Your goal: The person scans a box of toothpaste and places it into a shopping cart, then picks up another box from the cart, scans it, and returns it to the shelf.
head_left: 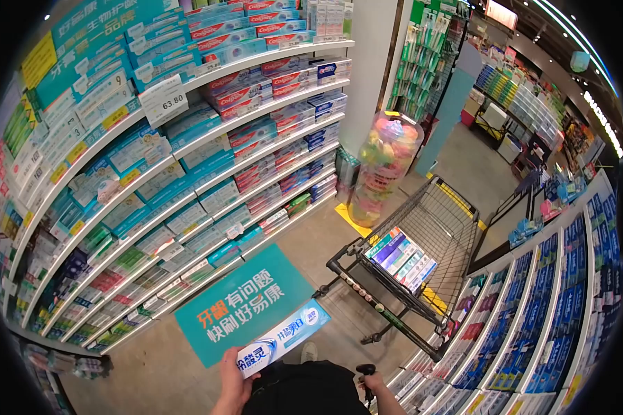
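Observation:
My left hand (232, 382) is closed around one end of a toothpaste box (285, 339), white and light blue with dark blue lettering. The box is tilted, its far end pointing up and to the right, in front of my dark clothing. Low in the view, my right hand (376, 383) is wrapped round a small black object with a rounded top (365, 372); its exact kind does not show. Ahead of me stands a wire shopping cart (373, 305), its handle bar towards my right hand but apart from it. Several toothpaste boxes (401, 259) lie in the cart.
Curved shelves (256, 124) packed with toothpaste boxes rise on the left; more stocked shelves (519, 311) line the right. A clear cylinder of colourful items (384, 169) stands beyond the cart. A teal sign (249, 297) covers part of the floor.

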A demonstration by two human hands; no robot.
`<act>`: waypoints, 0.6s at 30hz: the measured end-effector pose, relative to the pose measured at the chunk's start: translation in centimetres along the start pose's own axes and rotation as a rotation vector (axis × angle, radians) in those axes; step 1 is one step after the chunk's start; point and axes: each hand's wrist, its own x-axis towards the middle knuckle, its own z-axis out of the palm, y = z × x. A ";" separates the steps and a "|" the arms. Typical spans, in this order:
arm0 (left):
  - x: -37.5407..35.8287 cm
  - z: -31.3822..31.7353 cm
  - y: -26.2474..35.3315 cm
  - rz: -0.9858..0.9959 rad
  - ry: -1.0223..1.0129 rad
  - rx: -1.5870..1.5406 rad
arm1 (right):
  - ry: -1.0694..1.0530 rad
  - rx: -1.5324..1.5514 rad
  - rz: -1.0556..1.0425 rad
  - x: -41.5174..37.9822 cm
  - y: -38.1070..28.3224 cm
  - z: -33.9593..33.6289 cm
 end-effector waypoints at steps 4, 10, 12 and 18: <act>-0.2 -0.4 0.0 0.013 0.014 -0.025 | 0.035 0.042 -0.034 -0.4 -0.4 0.4; -0.4 -1.1 0.3 0.004 0.014 -0.031 | 0.194 -0.243 -0.148 -1.4 -1.0 0.5; -0.6 -1.2 0.5 -0.003 0.020 -0.037 | 0.238 -0.304 -0.132 -2.3 -1.7 0.7; -0.5 -2.3 0.9 -0.009 0.018 -0.038 | 0.272 -0.304 -0.053 -3.8 -3.3 1.5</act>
